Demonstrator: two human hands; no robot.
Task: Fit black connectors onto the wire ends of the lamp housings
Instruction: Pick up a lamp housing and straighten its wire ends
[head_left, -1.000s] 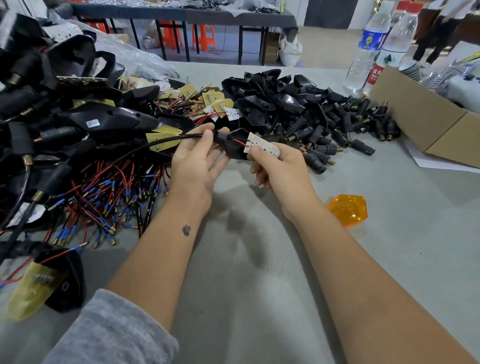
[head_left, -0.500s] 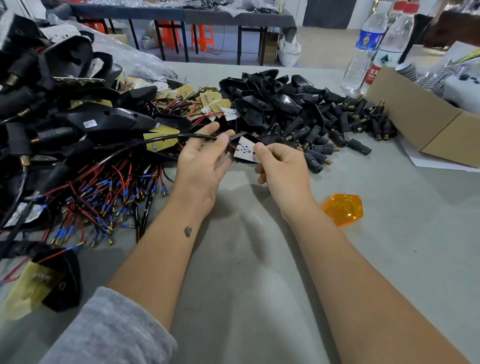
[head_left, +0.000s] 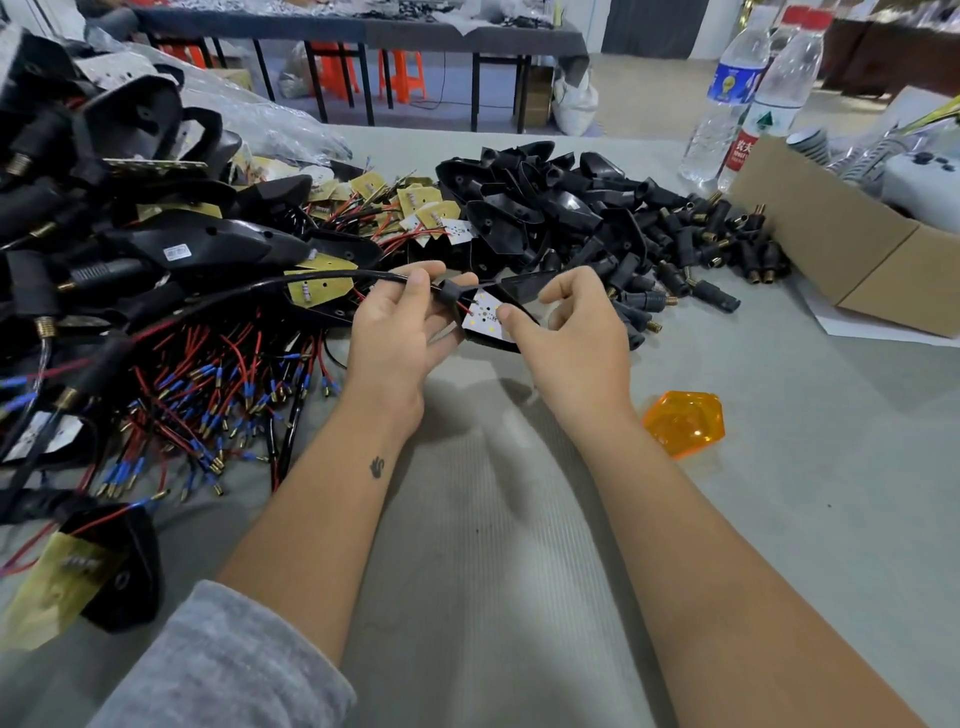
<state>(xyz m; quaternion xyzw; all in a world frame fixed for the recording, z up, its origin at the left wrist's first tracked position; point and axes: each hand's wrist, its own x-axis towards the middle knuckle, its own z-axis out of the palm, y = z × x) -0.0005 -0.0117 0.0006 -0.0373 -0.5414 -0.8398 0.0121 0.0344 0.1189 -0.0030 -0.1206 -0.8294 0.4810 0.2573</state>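
The left hand (head_left: 400, 332) holds a black connector (head_left: 448, 294) between its thumb and curled fingers, where a black cable (head_left: 291, 285) enters it and runs away to the left. The right hand (head_left: 576, 332) has its fingers curled; the thumb presses on a white LED board (head_left: 483, 318), which sits inside a black lamp housing (head_left: 511, 291) that the fingers hold from the far side. The connector touches the near end of this housing. Both are lifted a little above the grey table (head_left: 519, 597), near its middle.

On the left side there is a big heap of finished housings with cables (head_left: 130, 244), and in front of it a spread of red and blue wire ends (head_left: 208, 395) that comes just beside the left wrist. Behind the hands lies a pile of empty housings (head_left: 530, 202), and to its right a pile of loose connectors (head_left: 691, 244) that reaches near the right hand. A cardboard box (head_left: 852, 260) closes the far right edge, with two water bottles (head_left: 748, 93) behind it. An orange lens (head_left: 683, 423) lies just beside the right forearm. One housing with a yellow board (head_left: 98, 566) lies at the near left edge. The open room is the table surface between and below the two forearms and to the right of the orange lens
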